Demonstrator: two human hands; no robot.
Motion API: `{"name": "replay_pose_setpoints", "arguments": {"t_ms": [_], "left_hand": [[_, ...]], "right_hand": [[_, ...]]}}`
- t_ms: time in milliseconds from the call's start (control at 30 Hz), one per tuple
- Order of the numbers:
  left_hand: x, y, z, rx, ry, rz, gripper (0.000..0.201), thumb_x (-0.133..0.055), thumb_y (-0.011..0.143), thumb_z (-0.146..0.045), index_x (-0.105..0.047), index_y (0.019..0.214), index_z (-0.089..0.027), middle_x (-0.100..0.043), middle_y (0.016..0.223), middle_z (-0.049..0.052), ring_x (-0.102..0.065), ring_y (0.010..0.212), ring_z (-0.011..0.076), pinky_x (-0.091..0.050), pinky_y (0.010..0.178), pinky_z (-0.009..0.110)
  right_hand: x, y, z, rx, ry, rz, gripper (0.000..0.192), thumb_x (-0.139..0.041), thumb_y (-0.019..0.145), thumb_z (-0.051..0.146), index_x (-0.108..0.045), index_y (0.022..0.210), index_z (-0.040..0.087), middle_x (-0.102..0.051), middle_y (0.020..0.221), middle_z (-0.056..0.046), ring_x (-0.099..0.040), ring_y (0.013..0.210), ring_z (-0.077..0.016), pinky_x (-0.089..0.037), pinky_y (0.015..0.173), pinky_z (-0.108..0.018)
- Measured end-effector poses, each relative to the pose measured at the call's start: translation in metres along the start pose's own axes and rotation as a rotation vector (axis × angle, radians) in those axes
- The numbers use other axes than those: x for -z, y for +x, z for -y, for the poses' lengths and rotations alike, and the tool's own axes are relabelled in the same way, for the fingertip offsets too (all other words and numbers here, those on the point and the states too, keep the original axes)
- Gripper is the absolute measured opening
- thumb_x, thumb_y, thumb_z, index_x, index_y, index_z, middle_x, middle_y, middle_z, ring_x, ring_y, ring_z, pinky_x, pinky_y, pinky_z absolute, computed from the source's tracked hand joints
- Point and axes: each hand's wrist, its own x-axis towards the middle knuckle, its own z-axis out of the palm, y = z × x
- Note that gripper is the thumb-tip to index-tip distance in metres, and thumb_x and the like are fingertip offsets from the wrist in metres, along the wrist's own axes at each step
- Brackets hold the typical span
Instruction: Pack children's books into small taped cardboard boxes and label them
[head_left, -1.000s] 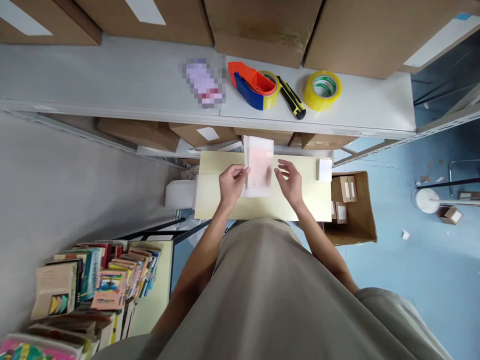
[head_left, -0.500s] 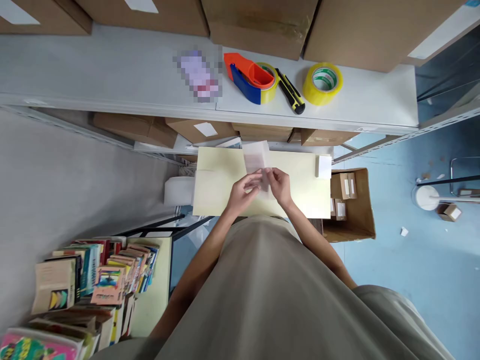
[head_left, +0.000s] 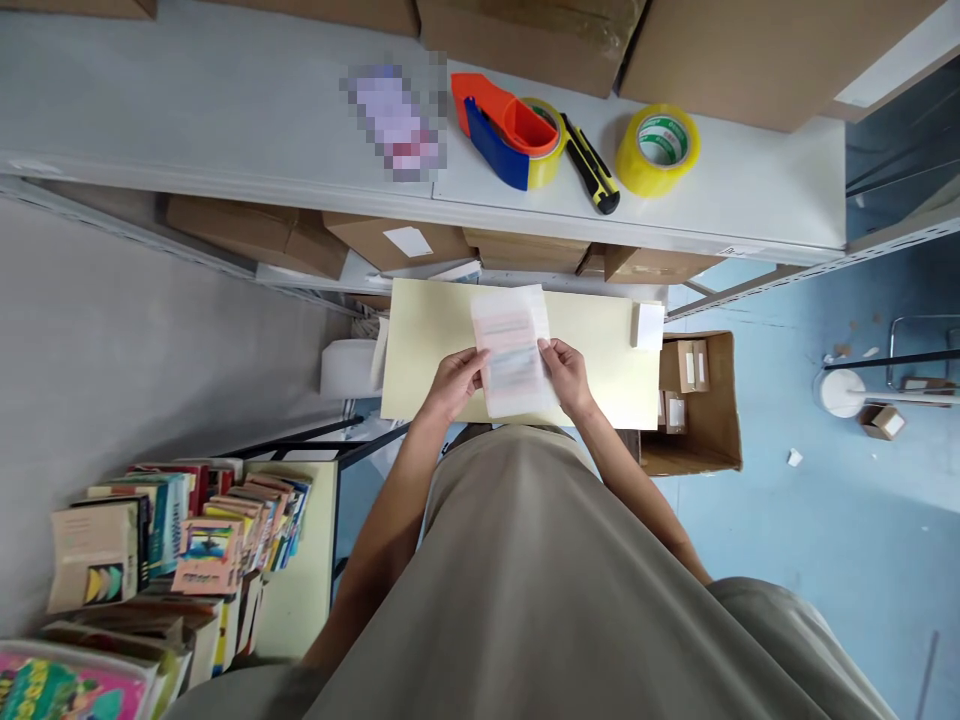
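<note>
Over the pale yellow tabletop (head_left: 427, 330) I hold a translucent whitish packet (head_left: 514, 350), spread out flat. Blurred pinkish and grey bands show through it; I cannot tell what is inside. My left hand (head_left: 456, 382) pinches its left edge between thumb and fingers. On the opposite edge, my right hand (head_left: 566, 376) grips with the thumb on top. A small white box (head_left: 647, 326) sits at the table's right end.
On the grey shelf (head_left: 262, 120) ahead are a tape dispenser (head_left: 510, 130), a utility knife (head_left: 591, 165) and a yellow tape roll (head_left: 658, 150). An open carton (head_left: 724, 400) with small boxes stands right of the table. Books (head_left: 165, 530) are stacked at lower left.
The packet has been opened out wider and now faces up flat. My left hand has moved left to its edge; the right hand stays at the right edge.
</note>
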Motion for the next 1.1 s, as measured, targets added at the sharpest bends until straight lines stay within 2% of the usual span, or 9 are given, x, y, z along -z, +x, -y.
{"name": "replay_pose_setpoints", "arguments": {"t_ms": [100,167,267,433,600,733,867,1000,1100], "left_hand": [[0.0,0.001,0.005,-0.059,0.096,-0.113,0.067,-0.103,0.062,-0.079,-0.076,0.082,-0.021,-0.076,0.08,0.003,-0.073,0.077,0.0206,-0.063,0.071,0.033],[0.002,0.002,0.007,-0.126,0.175,-0.173,0.065,-0.097,0.068,-0.081,-0.072,0.078,-0.022,-0.071,0.075,0.001,-0.066,0.071,0.0174,-0.059,0.066,0.031],[0.005,0.002,0.009,-0.208,0.272,-0.24,0.059,-0.09,0.077,-0.078,-0.067,0.075,-0.024,-0.063,0.068,-0.001,-0.058,0.064,0.0154,-0.049,0.059,0.029],[0.005,-0.008,0.008,-0.221,0.253,-0.309,0.051,-0.089,0.08,-0.07,-0.069,0.08,-0.023,-0.073,0.076,0.001,-0.065,0.067,0.0166,-0.052,0.059,0.028],[0.016,-0.024,0.004,-0.238,0.139,-0.158,0.065,-0.086,0.088,-0.08,-0.084,0.111,-0.019,-0.088,0.115,0.013,-0.083,0.096,0.027,-0.069,0.084,0.037],[0.052,-0.022,0.005,-0.27,0.164,-0.208,0.063,-0.085,0.092,-0.076,-0.085,0.123,-0.021,-0.083,0.142,0.017,-0.083,0.118,0.0317,-0.069,0.103,0.044],[0.105,-0.005,0.012,-0.227,0.19,-0.495,0.067,-0.094,0.086,-0.067,-0.078,0.137,-0.025,-0.077,0.153,0.017,-0.078,0.132,0.0302,-0.065,0.112,0.043],[0.145,0.012,0.02,-0.032,-0.003,-0.232,0.065,-0.085,0.088,-0.082,-0.083,0.114,-0.023,-0.086,0.115,0.015,-0.083,0.114,0.0298,-0.069,0.095,0.041],[0.168,0.027,0.024,-0.038,0.006,-0.255,0.062,-0.092,0.077,-0.082,-0.083,0.093,-0.022,-0.082,0.088,0.007,-0.08,0.09,0.0253,-0.066,0.081,0.037]], "right_hand": [[0.002,0.004,-0.005,0.053,-0.096,-0.042,0.066,-0.072,0.092,0.092,-0.065,0.088,0.027,-0.06,0.078,0.0,-0.055,0.073,-0.019,-0.05,0.067,-0.034],[0.001,0.003,-0.003,0.185,-0.211,-0.14,0.06,-0.07,0.097,0.085,-0.073,0.107,0.026,-0.077,0.107,-0.01,-0.071,0.102,-0.0275,-0.062,0.087,-0.041],[-0.01,-0.005,0.003,0.324,-0.376,-0.144,0.049,-0.063,0.108,0.071,-0.075,0.13,0.028,-0.077,0.143,-0.015,-0.072,0.13,-0.0327,-0.064,0.108,-0.051],[-0.058,-0.025,0.0,0.27,-0.574,0.179,0.06,-0.083,0.098,0.063,-0.071,0.146,0.028,-0.074,0.149,-0.017,-0.075,0.131,-0.037,-0.067,0.11,-0.055],[-0.094,-0.019,-0.015,0.216,-0.593,0.083,0.047,-0.072,0.102,0.046,-0.063,0.143,0.025,-0.072,0.145,-0.018,-0.076,0.123,-0.0342,-0.067,0.1,-0.052],[-0.1,0.007,-0.021,0.108,-0.472,0.064,0.026,-0.069,0.102,0.051,-0.058,0.106,0.028,-0.064,0.085,-0.001,-0.063,0.081,-0.0229,-0.059,0.076,-0.04],[-0.114,0.027,-0.025,0.054,-0.298,0.123,0.042,-0.076,0.098,0.067,-0.058,0.099,0.029,-0.056,0.081,0.001,-0.056,0.078,-0.0208,-0.055,0.07,-0.037],[-0.141,0.041,-0.036,-0.014,-0.241,0.188,0.054,-0.077,0.095,0.079,-0.066,0.111,0.028,-0.069,0.097,-0.004,-0.065,0.094,-0.0254,-0.061,0.077,-0.04],[-0.164,0.057,-0.055,-0.071,-0.264,0.199,0.055,-0.077,0.093,0.08,-0.065,0.107,0.028,-0.068,0.093,-0.003,-0.064,0.091,-0.0248,-0.059,0.074,-0.039]]}}
